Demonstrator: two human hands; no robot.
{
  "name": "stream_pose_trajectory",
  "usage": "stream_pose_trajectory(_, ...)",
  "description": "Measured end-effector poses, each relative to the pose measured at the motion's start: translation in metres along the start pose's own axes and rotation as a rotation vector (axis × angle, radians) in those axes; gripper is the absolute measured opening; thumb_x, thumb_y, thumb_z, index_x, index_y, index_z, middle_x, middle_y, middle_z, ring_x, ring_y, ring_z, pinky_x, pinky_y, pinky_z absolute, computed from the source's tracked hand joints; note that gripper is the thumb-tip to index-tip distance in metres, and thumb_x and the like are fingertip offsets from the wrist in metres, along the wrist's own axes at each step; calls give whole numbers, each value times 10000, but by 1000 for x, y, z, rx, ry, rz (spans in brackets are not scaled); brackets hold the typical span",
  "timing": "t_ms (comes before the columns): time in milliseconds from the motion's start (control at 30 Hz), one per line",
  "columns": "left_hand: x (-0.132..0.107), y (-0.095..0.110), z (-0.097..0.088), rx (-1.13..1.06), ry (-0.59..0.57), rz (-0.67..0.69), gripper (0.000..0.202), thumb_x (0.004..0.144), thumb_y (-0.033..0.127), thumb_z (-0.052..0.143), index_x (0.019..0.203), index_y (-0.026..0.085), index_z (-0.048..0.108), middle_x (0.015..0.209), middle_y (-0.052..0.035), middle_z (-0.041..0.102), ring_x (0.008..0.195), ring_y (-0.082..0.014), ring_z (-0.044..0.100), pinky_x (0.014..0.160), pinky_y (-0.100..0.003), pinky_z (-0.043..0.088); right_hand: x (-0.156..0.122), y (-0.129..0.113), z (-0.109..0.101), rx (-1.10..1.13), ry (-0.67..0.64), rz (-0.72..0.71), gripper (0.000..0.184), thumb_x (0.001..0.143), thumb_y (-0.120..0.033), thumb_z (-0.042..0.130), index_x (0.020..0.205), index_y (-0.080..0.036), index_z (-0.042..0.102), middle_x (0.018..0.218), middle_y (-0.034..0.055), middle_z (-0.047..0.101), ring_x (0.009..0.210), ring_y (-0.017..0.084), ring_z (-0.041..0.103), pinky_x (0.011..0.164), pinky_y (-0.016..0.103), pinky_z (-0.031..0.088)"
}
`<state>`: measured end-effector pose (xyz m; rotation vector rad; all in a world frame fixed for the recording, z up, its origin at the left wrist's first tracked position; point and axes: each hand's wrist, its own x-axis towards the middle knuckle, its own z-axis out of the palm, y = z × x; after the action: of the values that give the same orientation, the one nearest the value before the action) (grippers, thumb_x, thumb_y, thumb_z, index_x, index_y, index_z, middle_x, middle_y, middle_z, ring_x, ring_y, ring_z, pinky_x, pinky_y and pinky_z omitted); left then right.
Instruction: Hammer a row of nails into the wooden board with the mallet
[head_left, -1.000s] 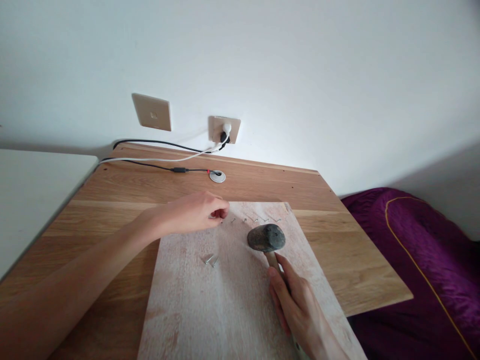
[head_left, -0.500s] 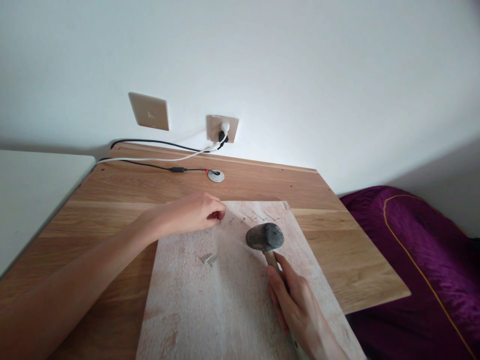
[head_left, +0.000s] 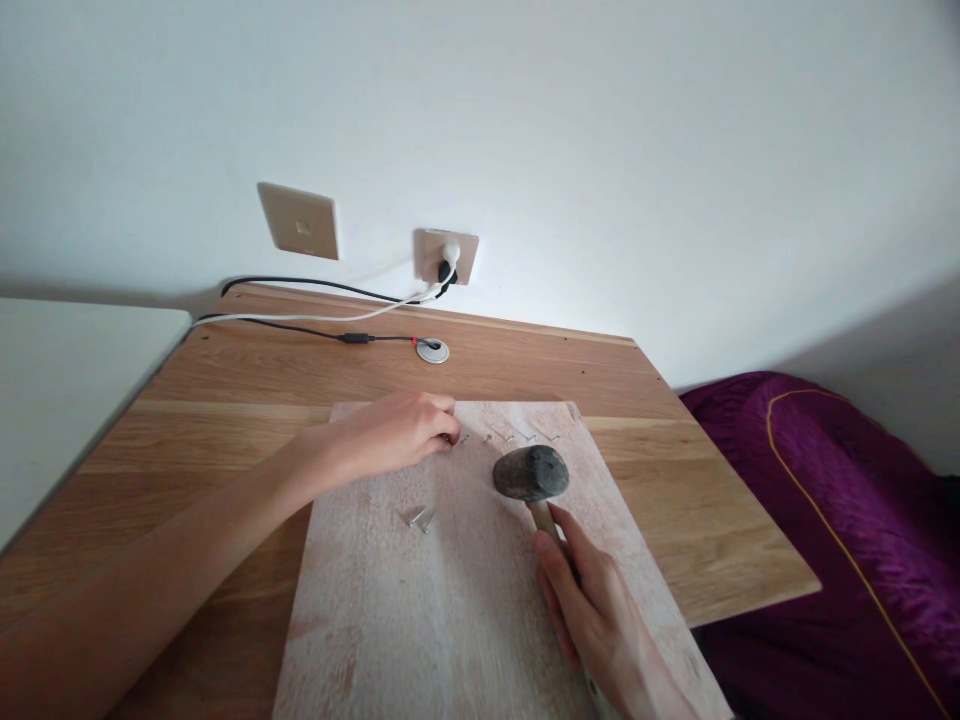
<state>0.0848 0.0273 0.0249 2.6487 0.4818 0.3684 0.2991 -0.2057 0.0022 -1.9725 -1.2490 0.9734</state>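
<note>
A pale whitewashed board (head_left: 457, 600) lies on the wooden desk (head_left: 247, 400). My left hand (head_left: 401, 432) reaches across its far end, fingers pinched together at the left end of a row of small nails (head_left: 517, 437) standing in the board; what the fingertips hold is too small to make out. My right hand (head_left: 592, 610) is wrapped round the wooden handle of a dark rubber mallet (head_left: 531, 474), whose head rests just in front of the nail row. Two loose nails (head_left: 420, 518) lie on the board between my arms.
Black and white cables (head_left: 315, 320) run along the desk's back edge to a wall socket (head_left: 446, 256). A round grommet (head_left: 433, 351) sits near them. A purple cushion (head_left: 825, 520) is beside the desk on the right, a white surface (head_left: 67, 370) on the left.
My left hand has shifted slightly right along the board's far end, toward the nail row. The mallet and my right hand have barely moved.
</note>
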Motion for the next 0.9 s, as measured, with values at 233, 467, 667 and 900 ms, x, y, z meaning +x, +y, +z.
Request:
stream_pose_trajectory(233,0,-10,8,-117,58,-4,186,945,53,677,929,195,797,938,-20,750,842,-162,714,788,-265,482,0,-2,0,9,-3,-9,605,1083,-683,394,1307,-161,601,463,-106,448,341,111,365,371,244,240)
stream_pose_trajectory(467,0,-8,7,-206,49,-25,241,903,-3,663,912,195,799,954,-19,783,854,-160,736,793,-253,496,-1,-9,-2,-21,5,-6,613,1088,-682,385,1332,-161,595,460,-107,447,361,119,383,388,246,264)
stream_pose_trajectory(667,0,-3,2,-199,30,-83,232,872,-4,669,945,189,775,908,-18,800,816,-173,736,761,-274,488,-4,-21,-3,-51,8,-33,589,1090,-655,411,1333,-157,614,476,-102,465,389,118,419,427,248,302)
stream_pose_trajectory(900,-1,-9,4,-301,47,-162,291,808,17,669,1039,181,731,884,-7,787,735,-149,699,687,-255,481,4,-41,-4,34,-88,-68,581,1099,-629,429,1387,-143,562,534,-111,462,377,88,383,379,214,270)
